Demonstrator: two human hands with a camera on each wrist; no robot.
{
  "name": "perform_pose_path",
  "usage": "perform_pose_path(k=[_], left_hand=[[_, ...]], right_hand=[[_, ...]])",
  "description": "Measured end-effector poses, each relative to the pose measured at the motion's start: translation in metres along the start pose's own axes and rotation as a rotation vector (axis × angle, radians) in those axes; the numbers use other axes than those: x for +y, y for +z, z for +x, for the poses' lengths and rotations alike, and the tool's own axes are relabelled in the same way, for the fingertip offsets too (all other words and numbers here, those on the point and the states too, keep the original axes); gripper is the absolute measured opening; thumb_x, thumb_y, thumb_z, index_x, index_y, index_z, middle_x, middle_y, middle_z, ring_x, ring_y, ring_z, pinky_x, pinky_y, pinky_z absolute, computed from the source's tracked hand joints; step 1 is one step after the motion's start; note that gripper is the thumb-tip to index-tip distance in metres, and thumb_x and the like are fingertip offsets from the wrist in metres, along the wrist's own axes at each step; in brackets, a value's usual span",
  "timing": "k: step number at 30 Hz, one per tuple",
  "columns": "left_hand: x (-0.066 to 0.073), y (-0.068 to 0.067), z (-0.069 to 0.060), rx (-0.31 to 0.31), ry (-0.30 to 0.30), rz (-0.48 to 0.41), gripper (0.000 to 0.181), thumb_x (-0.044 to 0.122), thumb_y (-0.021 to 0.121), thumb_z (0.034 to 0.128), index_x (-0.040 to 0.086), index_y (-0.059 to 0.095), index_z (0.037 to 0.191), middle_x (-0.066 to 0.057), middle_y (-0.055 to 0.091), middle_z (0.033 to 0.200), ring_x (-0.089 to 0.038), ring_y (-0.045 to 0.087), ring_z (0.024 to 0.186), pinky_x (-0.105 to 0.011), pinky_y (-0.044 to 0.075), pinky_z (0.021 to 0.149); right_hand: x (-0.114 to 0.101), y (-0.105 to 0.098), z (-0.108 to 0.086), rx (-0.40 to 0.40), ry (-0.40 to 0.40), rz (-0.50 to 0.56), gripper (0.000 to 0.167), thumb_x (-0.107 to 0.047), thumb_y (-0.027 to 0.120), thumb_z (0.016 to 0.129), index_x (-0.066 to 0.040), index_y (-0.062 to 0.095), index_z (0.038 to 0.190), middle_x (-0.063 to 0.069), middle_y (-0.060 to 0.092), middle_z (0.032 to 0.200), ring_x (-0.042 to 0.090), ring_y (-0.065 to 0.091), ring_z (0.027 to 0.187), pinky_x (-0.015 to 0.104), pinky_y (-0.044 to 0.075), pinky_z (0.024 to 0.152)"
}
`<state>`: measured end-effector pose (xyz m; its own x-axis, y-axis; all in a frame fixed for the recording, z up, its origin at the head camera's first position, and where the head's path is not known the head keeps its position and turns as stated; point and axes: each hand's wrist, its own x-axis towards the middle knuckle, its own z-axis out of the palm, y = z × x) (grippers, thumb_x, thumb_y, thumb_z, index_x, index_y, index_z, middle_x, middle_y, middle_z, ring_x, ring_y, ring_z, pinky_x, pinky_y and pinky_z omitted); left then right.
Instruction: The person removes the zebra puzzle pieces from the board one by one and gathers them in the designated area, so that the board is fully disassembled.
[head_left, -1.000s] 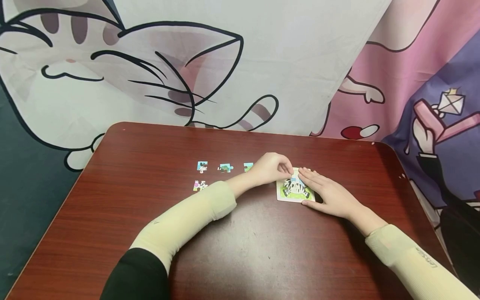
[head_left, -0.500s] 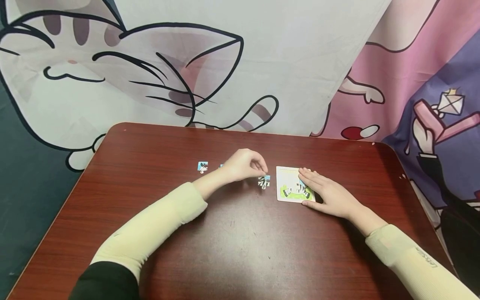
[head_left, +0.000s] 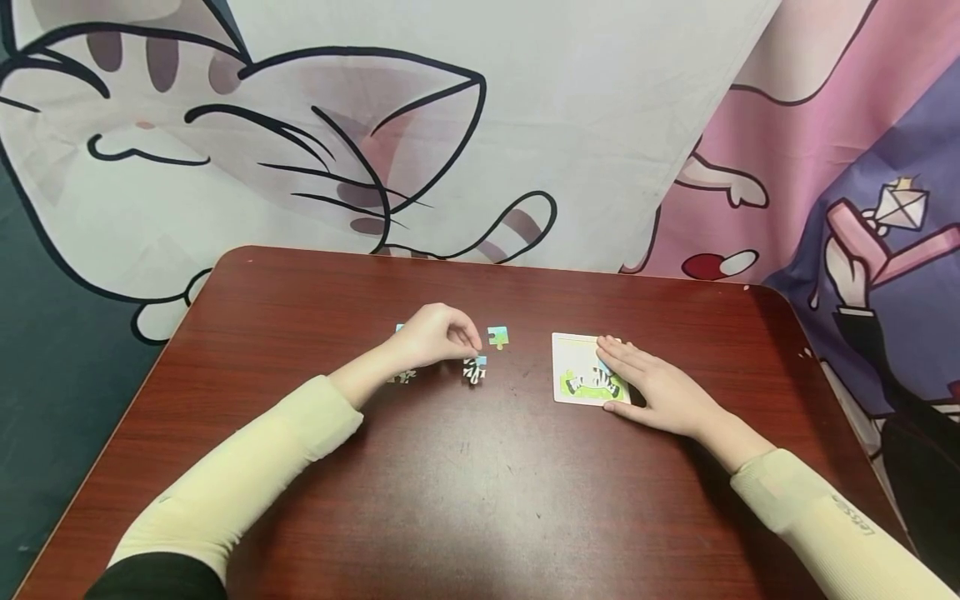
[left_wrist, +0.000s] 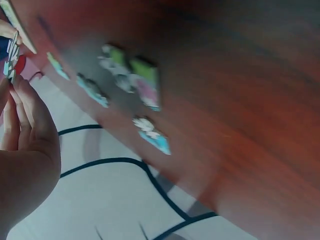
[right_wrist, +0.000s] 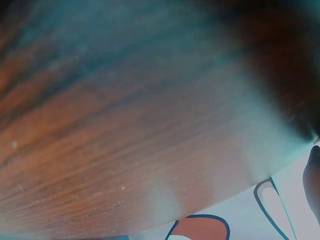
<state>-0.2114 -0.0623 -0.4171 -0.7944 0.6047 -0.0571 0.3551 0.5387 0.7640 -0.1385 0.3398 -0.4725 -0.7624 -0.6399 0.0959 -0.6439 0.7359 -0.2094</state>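
My left hand (head_left: 435, 335) pinches a jigsaw piece (head_left: 474, 371) with black-and-white stripes and a blue corner, above the table left of the puzzle board. The left wrist view catches that same piece (left_wrist: 12, 57) edge-on at the fingertips. On the right, my right hand (head_left: 660, 385) rests over the right side of the square puzzle board (head_left: 567, 354), fingers straight, covering part of it. Striped zebra parts on green show in the board's lower half; its upper left looks pale. A blue-and-green jigsaw piece (head_left: 498, 337) lies between the left hand and the board.
Other loose pieces lie near the left hand, partly hidden by it in the head view. The left wrist view shows a pink-and-green piece (left_wrist: 146, 85) and a blue-and-white piece (left_wrist: 152, 136). A cartoon curtain (head_left: 600, 125) hangs behind the brown table (head_left: 487, 500).
My left hand has lifted the striped piece out of the board and carried it left, over the loose pieces. The right hand has stayed on the board.
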Motion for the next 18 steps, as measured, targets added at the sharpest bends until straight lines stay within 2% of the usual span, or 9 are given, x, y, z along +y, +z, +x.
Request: perform_pose_path(k=[4, 9, 18], left_hand=[[-0.010, -0.003, -0.007, -0.007, -0.039, -0.007, 0.004, 0.004, 0.083, 0.0866, 0.005, 0.081, 0.090, -0.005, 0.080, 0.085, -0.006, 0.070, 0.075, -0.022, 0.059, 0.076], [-0.019, -0.004, -0.013, -0.016, -0.048, -0.021, 0.002, 0.003, 0.081, 0.0869, 0.004, 0.080, 0.086, -0.007, 0.079, 0.084, -0.005, 0.069, 0.074, -0.022, 0.057, 0.073], [-0.029, -0.002, -0.013, -0.015, -0.071, 0.035, 0.003, 0.006, 0.082, 0.0867, 0.005, 0.080, 0.086, -0.004, 0.078, 0.081, -0.006, 0.068, 0.073, -0.022, 0.056, 0.073]], right_hand=[[0.000, 0.000, -0.001, -0.001, 0.001, 0.003, 0.087, -0.038, 0.083, 0.090, -0.003, 0.044, 0.160, 0.019, 0.044, 0.167, 0.039, 0.044, 0.154, 0.036, 0.023, 0.134], [0.000, 0.001, 0.000, -0.004, 0.000, 0.003, 0.087, -0.038, 0.083, 0.090, -0.003, 0.045, 0.160, 0.019, 0.044, 0.167, 0.039, 0.044, 0.154, 0.034, 0.022, 0.134], [0.000, 0.000, -0.001, 0.004, -0.002, 0.009, 0.086, -0.037, 0.083, 0.090, -0.003, 0.046, 0.159, 0.018, 0.045, 0.166, 0.039, 0.045, 0.153, 0.032, 0.020, 0.134]])
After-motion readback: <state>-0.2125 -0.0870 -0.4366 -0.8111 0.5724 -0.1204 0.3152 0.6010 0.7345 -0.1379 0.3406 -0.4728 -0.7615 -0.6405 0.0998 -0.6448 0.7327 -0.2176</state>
